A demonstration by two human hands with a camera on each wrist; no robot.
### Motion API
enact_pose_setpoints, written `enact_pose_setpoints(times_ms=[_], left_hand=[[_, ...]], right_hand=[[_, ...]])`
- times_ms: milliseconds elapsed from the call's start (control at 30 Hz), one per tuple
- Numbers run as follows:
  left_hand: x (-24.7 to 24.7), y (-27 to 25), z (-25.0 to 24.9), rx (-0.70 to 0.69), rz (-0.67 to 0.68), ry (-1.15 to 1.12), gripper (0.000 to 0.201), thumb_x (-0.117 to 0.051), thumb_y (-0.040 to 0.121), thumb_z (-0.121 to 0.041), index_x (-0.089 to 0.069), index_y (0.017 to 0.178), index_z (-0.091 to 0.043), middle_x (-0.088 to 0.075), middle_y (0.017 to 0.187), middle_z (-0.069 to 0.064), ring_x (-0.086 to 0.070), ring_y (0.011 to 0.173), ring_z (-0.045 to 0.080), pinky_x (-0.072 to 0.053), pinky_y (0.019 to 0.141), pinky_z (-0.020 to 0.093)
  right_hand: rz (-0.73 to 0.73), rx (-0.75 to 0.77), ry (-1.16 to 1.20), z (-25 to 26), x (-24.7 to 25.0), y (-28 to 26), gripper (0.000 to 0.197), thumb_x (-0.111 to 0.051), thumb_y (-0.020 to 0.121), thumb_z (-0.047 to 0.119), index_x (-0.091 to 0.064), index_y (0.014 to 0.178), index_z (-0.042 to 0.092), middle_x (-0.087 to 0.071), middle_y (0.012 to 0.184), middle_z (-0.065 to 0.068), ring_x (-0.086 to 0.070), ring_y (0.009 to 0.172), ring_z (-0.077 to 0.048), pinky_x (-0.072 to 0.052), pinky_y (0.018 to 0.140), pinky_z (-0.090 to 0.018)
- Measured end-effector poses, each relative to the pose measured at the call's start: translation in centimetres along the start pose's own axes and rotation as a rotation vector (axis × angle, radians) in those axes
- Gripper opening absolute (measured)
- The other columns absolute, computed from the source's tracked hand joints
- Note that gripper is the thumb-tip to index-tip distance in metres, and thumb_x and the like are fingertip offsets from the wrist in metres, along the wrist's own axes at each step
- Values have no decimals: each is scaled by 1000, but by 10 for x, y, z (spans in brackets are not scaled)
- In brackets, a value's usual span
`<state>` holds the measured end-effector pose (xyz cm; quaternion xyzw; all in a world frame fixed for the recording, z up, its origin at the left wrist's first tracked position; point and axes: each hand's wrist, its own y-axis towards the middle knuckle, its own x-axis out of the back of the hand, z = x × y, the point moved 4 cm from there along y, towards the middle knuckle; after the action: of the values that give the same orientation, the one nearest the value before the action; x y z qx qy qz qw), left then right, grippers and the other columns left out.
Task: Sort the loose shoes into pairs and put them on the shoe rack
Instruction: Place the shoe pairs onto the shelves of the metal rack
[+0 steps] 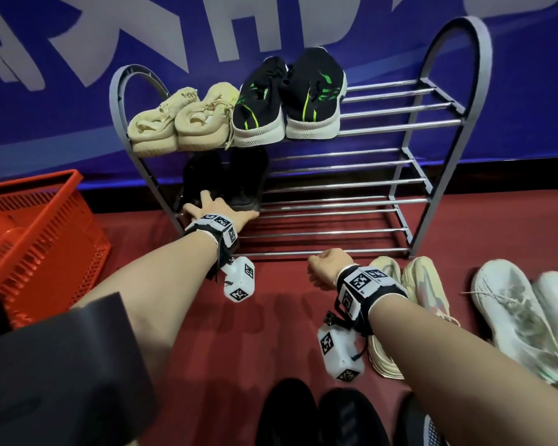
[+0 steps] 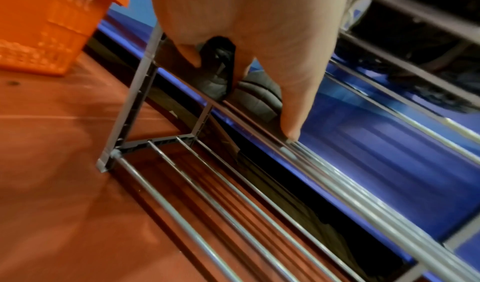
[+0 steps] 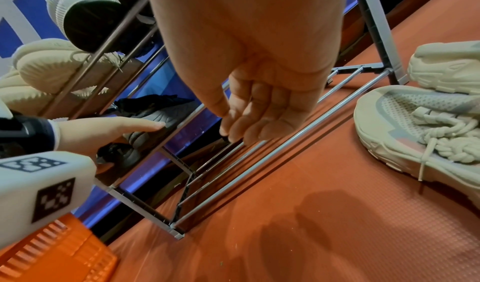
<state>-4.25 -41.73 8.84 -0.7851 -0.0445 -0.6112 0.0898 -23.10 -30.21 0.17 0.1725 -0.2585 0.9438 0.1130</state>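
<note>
The grey shoe rack has three tiers of chrome bars. Its top tier holds a beige pair and a black pair with green stripes. At the left of the middle tier sits a black pair. My left hand touches the heels of the black pair with straight, spread fingers. In the right wrist view, the fingers of that hand lie on a grey sole. My right hand hovers at the front of the bottom tier, its fingers loosely curled and holding nothing.
Loose shoes lie on the red floor. There is a beige and pink pair by my right wrist, a white pair at the far right and black shoes at the near edge. An orange basket stands left of the rack.
</note>
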Motion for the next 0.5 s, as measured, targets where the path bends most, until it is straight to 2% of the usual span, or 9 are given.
enact_pose_setpoints(times_ms=[200,333,400,500], left_hand=[[1,4,17,-17,-64,-134,91,-70,53,-75,-57,126,-22,-20,146,-5,-23,130,37,-28,106,48],[0,-2,16,6,-145,-145,88,-71,52,-75,-63,112,-11,-25,142,2,-28,125,36,-35,99,45],[-1,-4,15,21,-195,-170,93,-72,52,-74,-62,112,-4,-30,141,7,-30,126,36,-35,102,45],[-6,-5,21,-12,-250,-197,101,-76,52,-69,-53,124,-2,-28,146,12,-27,134,35,-32,109,44]], right_hand=[[-5,5,-19,2,6,-5,35,-45,89,18,-60,58,9,-60,55,-6,-54,47,-18,-45,50,-20],[-14,6,-19,4,9,-7,33,-46,89,16,-59,60,9,-60,57,-7,-54,46,-18,-45,49,-19],[-16,5,-22,4,10,-8,32,-46,89,16,-59,60,9,-60,58,-7,-54,46,-18,-44,48,-19],[-22,-4,-11,6,12,-11,31,-46,89,14,-58,60,8,-60,58,-7,-53,45,-17,-42,46,-18]])
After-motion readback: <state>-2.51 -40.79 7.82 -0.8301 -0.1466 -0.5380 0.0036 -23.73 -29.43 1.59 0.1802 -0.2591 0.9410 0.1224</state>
